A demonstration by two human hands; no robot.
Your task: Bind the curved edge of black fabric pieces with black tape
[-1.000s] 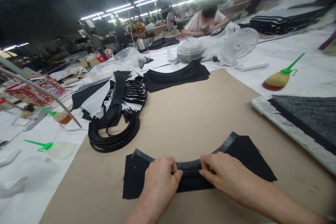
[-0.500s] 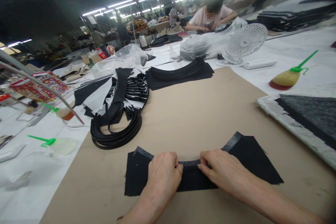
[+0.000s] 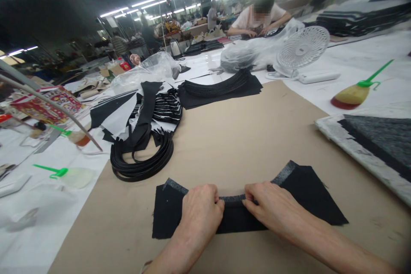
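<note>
A black fabric piece (image 3: 244, 221) with a curved upper edge lies flat on the brown paper sheet (image 3: 224, 150). Along that curve runs a narrow grey strip (image 3: 233, 198), which looks like a folded edge. My left hand (image 3: 201, 207) pinches the curved edge left of its middle, fingers closed on the fabric. Just to the right, my right hand (image 3: 266, 200) pinches the same edge with thumb and fingers together. A short stretch of the edge shows between the two hands. My hands cover the rest of the edge beneath them.
Coiled black strips (image 3: 141, 167) lie at left, beside striped black pieces (image 3: 167, 107). Curved black pieces (image 3: 221, 87) are stacked at the back. A white fan (image 3: 302, 49), a green-tipped bottle (image 3: 351, 95) and a board with grey fabric (image 3: 382, 145) stand right. Across the table, a person (image 3: 260, 19) bends over work.
Almost nothing differs. Both hands keep their pinch on the fabric's edge, and the view has shifted very slightly.
</note>
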